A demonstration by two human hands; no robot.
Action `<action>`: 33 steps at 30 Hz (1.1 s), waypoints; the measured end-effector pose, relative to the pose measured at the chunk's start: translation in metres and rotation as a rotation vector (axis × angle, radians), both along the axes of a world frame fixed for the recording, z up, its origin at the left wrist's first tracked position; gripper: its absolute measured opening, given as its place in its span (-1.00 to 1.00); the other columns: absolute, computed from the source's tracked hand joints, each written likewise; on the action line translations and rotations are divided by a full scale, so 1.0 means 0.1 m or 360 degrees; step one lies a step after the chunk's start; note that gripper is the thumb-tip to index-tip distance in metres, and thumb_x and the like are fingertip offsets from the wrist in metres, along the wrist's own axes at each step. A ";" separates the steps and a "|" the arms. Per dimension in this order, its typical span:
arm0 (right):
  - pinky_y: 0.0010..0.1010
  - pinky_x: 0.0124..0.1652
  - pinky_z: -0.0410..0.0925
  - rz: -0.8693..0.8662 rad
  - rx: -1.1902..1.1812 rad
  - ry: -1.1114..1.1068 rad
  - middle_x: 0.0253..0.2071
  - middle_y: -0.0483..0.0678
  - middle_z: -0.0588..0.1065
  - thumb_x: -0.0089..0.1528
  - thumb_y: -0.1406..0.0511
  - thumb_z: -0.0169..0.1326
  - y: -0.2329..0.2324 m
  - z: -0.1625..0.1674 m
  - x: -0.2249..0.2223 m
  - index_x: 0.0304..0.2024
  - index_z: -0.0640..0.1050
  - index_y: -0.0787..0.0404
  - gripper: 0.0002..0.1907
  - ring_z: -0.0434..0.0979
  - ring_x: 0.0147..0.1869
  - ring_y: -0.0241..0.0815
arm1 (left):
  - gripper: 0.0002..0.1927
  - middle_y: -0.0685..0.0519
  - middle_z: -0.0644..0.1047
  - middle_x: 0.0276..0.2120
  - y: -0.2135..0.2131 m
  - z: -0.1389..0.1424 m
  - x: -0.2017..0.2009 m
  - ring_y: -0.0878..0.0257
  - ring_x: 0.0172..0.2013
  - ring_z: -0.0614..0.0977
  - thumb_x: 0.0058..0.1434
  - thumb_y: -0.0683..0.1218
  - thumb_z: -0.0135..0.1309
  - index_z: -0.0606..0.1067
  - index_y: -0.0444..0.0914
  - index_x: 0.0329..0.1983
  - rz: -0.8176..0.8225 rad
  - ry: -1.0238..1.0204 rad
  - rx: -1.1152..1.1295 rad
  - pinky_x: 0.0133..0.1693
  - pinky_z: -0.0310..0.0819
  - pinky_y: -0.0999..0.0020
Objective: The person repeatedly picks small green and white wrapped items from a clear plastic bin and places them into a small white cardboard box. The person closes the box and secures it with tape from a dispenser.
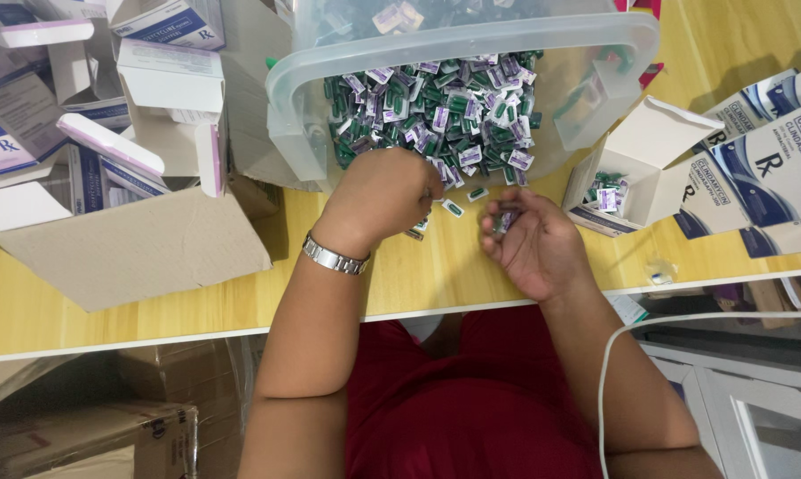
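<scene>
On the yellow wooden table (152, 302), left hand (387, 191) fisted, perhaps on sachets; right hand (533, 244) cups a few sachets (507, 220).

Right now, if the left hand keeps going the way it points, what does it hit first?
Likely the heap of small green and purple packets spilling from the tipped clear plastic tub; the left hand is fisted at its edge.

One clear plastic tub (458, 53) lies tipped at twelve o'clock, spilling green and purple capsule packets (436, 115) (too many to count). Two hands (382, 191) work at the heap. One small open white carton (635, 168) sits at two o'clock. One brown cardboard box (134, 248) sits at nine o'clock.
</scene>
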State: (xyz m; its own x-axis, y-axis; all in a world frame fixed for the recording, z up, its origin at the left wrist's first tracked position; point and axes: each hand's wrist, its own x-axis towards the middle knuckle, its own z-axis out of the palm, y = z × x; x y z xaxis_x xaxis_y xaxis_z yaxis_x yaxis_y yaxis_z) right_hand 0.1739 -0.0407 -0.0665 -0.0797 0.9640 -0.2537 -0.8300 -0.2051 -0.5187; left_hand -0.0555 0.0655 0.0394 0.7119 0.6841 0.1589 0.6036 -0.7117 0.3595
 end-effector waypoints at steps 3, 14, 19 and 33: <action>-0.45 -0.35 0.34 0.0058 0.0198 -0.0025 -0.18 -0.01 0.48 0.51 0.32 0.03 0.03 -0.01 0.00 -0.06 0.48 0.27 -0.88 0.47 -0.24 -0.21 | -0.81 -0.03 0.63 -0.49 0.00 -0.03 0.00 -0.03 -0.43 0.66 -0.01 -0.15 0.16 0.72 -0.01 -0.41 0.0007 0.0074 0.0101 -0.35 0.54 0.05; -0.20 -0.30 0.38 -0.0025 0.0461 -0.3145 -0.29 -0.03 0.53 0.21 0.16 0.22 0.04 0.58 -0.52 -0.05 0.66 0.06 -0.72 0.54 -0.32 -0.03 | -0.90 -0.07 0.62 -0.48 -0.02 -0.20 0.10 -0.06 -0.42 0.66 0.06 -0.11 0.17 0.69 -0.10 -0.46 0.0035 0.0201 0.0106 -0.36 0.55 0.04; -0.21 -0.26 0.42 -0.0017 0.0351 -0.3252 -0.24 -0.04 0.55 0.20 0.18 0.22 -0.03 0.61 -0.46 -0.21 0.66 0.11 -0.81 0.59 -0.31 -0.05 | -0.90 0.00 0.65 -0.45 -0.05 -0.23 0.12 -0.01 -0.36 0.68 0.00 -0.13 0.18 0.68 -0.09 -0.46 -0.0144 -0.0027 -0.0110 -0.33 0.54 0.07; -0.40 -0.30 0.35 -0.0808 0.0383 -0.3012 -0.31 0.02 0.49 0.24 0.42 0.28 -0.38 1.17 0.08 -0.15 0.62 0.27 -0.86 0.47 -0.34 -0.17 | -0.83 0.03 0.61 -0.49 -0.12 -0.14 0.22 0.01 -0.41 0.64 0.04 0.03 0.28 0.65 -0.14 -0.46 -0.0289 -0.0062 -0.0077 -0.37 0.48 0.05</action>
